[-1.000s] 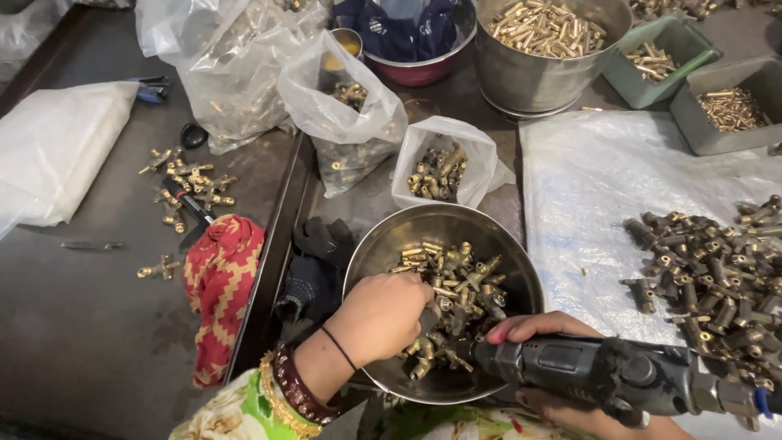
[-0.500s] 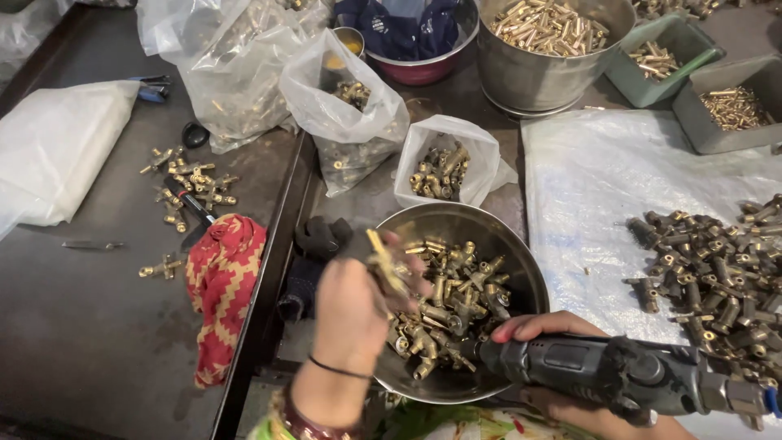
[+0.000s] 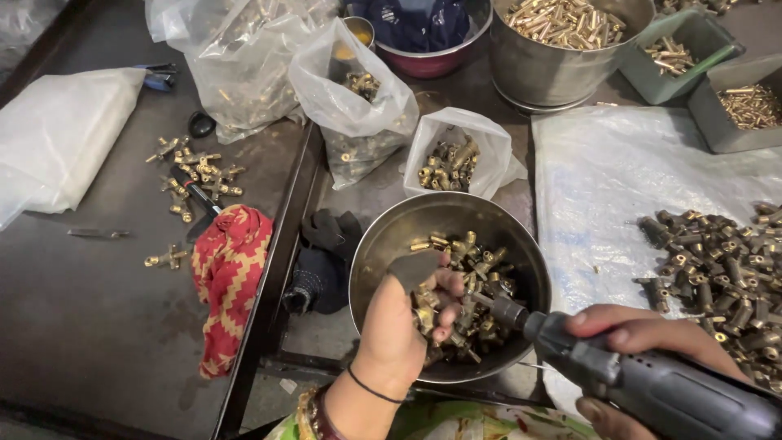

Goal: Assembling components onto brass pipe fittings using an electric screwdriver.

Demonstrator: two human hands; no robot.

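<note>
My left hand (image 3: 399,326) pinches a brass fitting (image 3: 430,319); my right hand (image 3: 643,342) grips the rotary tool (image 3: 652,383), whose bit could skid into my fingertips (image 3: 448,285).

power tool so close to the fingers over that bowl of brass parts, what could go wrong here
The power tool in the right hand points its tip at a brass fitting pinched in the left hand; a slip could catch the fingers. The fitting could also drop back into the steel bowl.
</note>
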